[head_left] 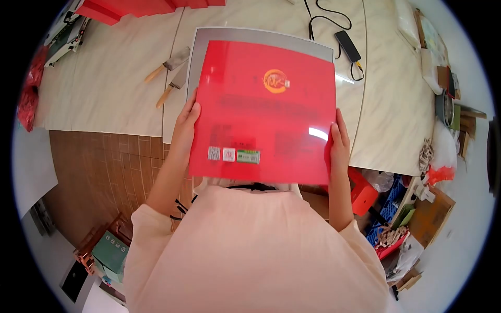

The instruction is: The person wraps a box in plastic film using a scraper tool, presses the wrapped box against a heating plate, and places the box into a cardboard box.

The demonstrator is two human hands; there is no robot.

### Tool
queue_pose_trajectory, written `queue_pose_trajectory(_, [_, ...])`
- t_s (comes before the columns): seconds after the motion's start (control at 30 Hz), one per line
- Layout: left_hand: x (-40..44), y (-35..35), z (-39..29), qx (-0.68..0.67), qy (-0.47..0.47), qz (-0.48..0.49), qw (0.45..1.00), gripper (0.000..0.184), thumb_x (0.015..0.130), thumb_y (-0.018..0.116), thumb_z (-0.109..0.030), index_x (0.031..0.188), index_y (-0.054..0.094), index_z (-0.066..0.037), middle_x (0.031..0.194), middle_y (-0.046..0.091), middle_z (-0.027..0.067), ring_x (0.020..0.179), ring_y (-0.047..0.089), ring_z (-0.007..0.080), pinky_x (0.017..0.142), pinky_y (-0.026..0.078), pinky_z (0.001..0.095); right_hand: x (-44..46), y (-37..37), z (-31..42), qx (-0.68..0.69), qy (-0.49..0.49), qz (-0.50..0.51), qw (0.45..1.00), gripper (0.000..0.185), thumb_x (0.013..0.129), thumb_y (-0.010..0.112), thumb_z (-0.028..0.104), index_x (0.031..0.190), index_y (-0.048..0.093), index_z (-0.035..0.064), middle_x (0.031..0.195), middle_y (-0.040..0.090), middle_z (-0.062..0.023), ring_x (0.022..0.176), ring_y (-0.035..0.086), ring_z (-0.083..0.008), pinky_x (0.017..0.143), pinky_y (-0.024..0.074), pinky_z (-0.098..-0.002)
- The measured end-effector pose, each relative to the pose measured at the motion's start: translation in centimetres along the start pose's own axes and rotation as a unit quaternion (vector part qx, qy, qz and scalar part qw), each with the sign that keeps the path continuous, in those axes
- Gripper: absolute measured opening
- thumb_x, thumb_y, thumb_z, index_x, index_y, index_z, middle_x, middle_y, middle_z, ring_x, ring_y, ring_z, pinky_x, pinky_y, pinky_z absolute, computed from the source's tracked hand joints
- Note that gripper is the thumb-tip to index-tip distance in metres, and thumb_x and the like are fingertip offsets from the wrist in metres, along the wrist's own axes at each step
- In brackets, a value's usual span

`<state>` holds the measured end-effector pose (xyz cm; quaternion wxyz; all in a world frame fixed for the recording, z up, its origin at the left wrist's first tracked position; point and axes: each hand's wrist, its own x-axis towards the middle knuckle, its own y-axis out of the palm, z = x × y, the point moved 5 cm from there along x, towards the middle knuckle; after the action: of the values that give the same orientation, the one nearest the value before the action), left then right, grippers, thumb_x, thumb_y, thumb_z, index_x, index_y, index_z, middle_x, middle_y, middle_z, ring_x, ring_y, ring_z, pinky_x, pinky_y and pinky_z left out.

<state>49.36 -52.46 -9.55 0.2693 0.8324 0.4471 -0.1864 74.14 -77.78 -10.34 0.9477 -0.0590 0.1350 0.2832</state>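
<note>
A large, flat red box (266,117) is held up in front of my body, over the table's near edge. It bears a round gold emblem, and a QR code and small labels run along its lower left. My left hand (189,112) grips its left edge, thumb on the front. At the right edge my right hand (339,138) holds it the same way; the fingers behind are hidden. Beyond the box, a grey panel with a pale rim (261,37) lies on the table, mostly covered from view.
Two wide-bladed scrapers with wooden handles (166,96) lie left on the marble-patterned table (109,99). A black power adapter (348,46) and its cable lie at the back right. Red boxes (141,6) stand at the far left. A red stool (362,193) and clutter are below right.
</note>
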Motion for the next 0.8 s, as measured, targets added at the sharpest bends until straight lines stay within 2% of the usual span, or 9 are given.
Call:
queue_pose_trajectory(0.07, [2.1,0.1,0.4,0.008,0.027,0.010,1.000,0.051,0.099,0.045,-0.027,0.144,0.032,-0.007,0.143,0.041,0.0059,0.129,0.041,0.0152,0.104,0.034,0.0280,1.4,1.3,-0.5,-0.024,-0.003,-0.004,1.000,0.050,0.100,0.041,0.028,0.140,0.036,-0.0015,0.142,0.042,-0.0127,0.131,0.039,-0.0206,0.107,0.0291,-0.0299])
queue_pose_trajectory(0.23, [7.5,0.0,0.9,0.060,0.066,0.020,0.996,0.054,0.099,0.043,-0.034,0.144,0.032,-0.006,0.144,0.040,0.0081,0.130,0.040,0.0178,0.106,0.031,0.0287,6.0,2.4,-1.5,-0.166,-0.072,-0.010,0.983,0.049,0.101,0.037,0.031,0.137,0.040,-0.0016,0.136,0.049,-0.0143,0.126,0.044,-0.0233,0.104,0.0321,-0.0309])
queue_pose_trajectory(0.33, [10.3,1.4,-1.6,0.230,0.107,-0.037,0.967,0.058,0.098,0.044,-0.040,0.143,0.033,-0.005,0.141,0.043,0.0109,0.129,0.041,0.0202,0.106,0.031,0.0295,10.4,3.8,1.2,-0.263,-0.018,0.014,0.965,0.047,0.101,0.035,0.027,0.136,0.041,-0.0026,0.129,0.054,-0.0169,0.122,0.049,-0.0250,0.101,0.0361,-0.0315])
queue_pose_trajectory(0.4, [12.2,2.1,-3.2,0.340,0.137,-0.076,0.927,0.061,0.097,0.044,-0.044,0.142,0.034,-0.004,0.139,0.045,0.0128,0.128,0.042,0.0217,0.106,0.030,0.0300,13.5,4.6,1.7,-0.201,-0.041,0.023,0.978,0.045,0.101,0.035,0.027,0.136,0.042,-0.0014,0.128,0.055,-0.0157,0.120,0.050,-0.0239,0.100,0.0370,-0.0311])
queue_pose_trajectory(0.43, [13.6,2.1,-3.6,0.339,0.138,-0.076,0.927,0.061,0.097,0.044,-0.044,0.142,0.034,-0.004,0.139,0.045,0.0128,0.128,0.042,0.0217,0.106,0.030,0.0300,14.4,5.0,2.1,-0.139,-0.065,0.032,0.988,0.044,0.101,0.036,0.026,0.136,0.043,-0.0003,0.127,0.056,-0.0145,0.119,0.051,-0.0228,0.099,0.0378,-0.0306])
queue_pose_trajectory(0.5, [15.4,2.8,-5.2,0.315,0.286,-0.003,0.905,0.060,0.097,0.045,-0.043,0.141,0.035,-0.004,0.136,0.048,0.0122,0.126,0.044,0.0208,0.104,0.031,0.0295,15.5,5.3,2.6,-0.125,-0.109,0.020,0.986,0.043,0.101,0.036,0.025,0.135,0.043,0.0003,0.126,0.057,-0.0132,0.117,0.052,-0.0213,0.098,0.0384,-0.0297])
queue_pose_trajectory(0.67, [14.6,3.4,-5.6,0.230,0.334,0.060,0.912,0.052,0.099,0.046,-0.031,0.141,0.034,-0.004,0.135,0.048,0.0095,0.125,0.044,0.0168,0.103,0.033,0.0278,13.8,4.7,3.9,-0.097,-0.222,-0.016,0.970,0.041,0.101,0.039,0.024,0.136,0.044,0.0016,0.127,0.056,-0.0111,0.115,0.052,-0.0178,0.097,0.0393,-0.0276])
queue_pose_trajectory(0.73, [13.1,3.5,-5.7,0.242,0.377,0.023,0.894,0.050,0.101,0.041,-0.031,0.142,0.033,-0.004,0.142,0.041,0.0086,0.128,0.039,0.0165,0.106,0.030,0.0267,13.0,4.6,3.8,-0.077,-0.230,-0.021,0.970,0.042,0.101,0.039,0.026,0.136,0.044,0.0015,0.127,0.057,-0.0114,0.115,0.052,-0.0179,0.097,0.0393,-0.0279])
queue_pose_trajectory(0.8, [12.6,3.1,-5.3,0.218,0.383,0.029,0.897,0.051,0.100,0.044,-0.029,0.142,0.032,-0.003,0.140,0.044,0.0096,0.128,0.041,0.0178,0.105,0.031,0.0274,12.7,4.5,3.4,-0.101,-0.210,-0.021,0.972,0.042,0.101,0.040,0.025,0.136,0.044,0.0014,0.127,0.056,-0.0115,0.117,0.051,-0.0180,0.098,0.0386,-0.0276])
